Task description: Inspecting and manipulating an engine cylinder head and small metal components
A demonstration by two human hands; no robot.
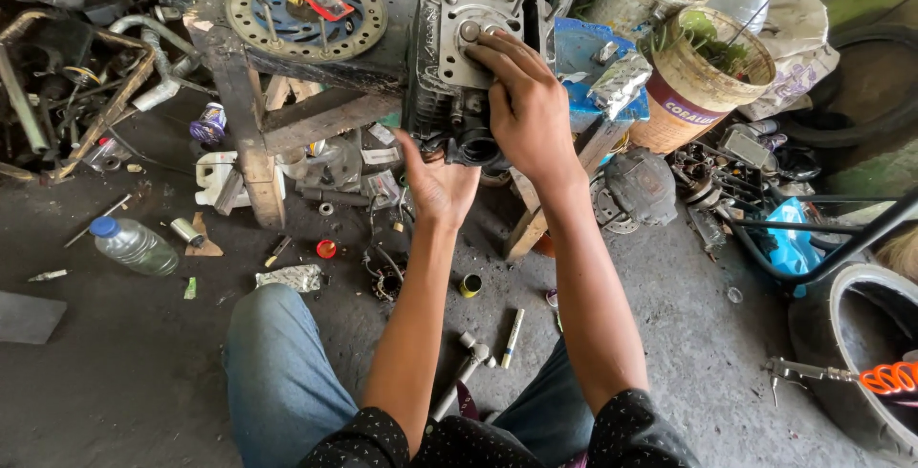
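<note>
A dirty grey engine cylinder block (pixel 449 57) with fins and upright studs leans at the edge of a worn wooden bench (pixel 249 95). My left hand (pixel 435 181) cups the block's underside, palm up, below a black round port (pixel 475 150). My right hand (pixel 521 100) lies on the block's top face, fingers spread over its bore. A perforated brake disc (pixel 306 11) with a red-framed part on it lies on the bench to the left.
On the oily floor lie a plastic water bottle (pixel 136 244), a red cap (pixel 326 249), small tools and tubes (pixel 513 336). A stained bucket (pixel 696 81) and engine parts (pixel 636 191) stand right. A tyre (pixel 861 334) sits at lower right. My knees (pixel 277 363) are in front.
</note>
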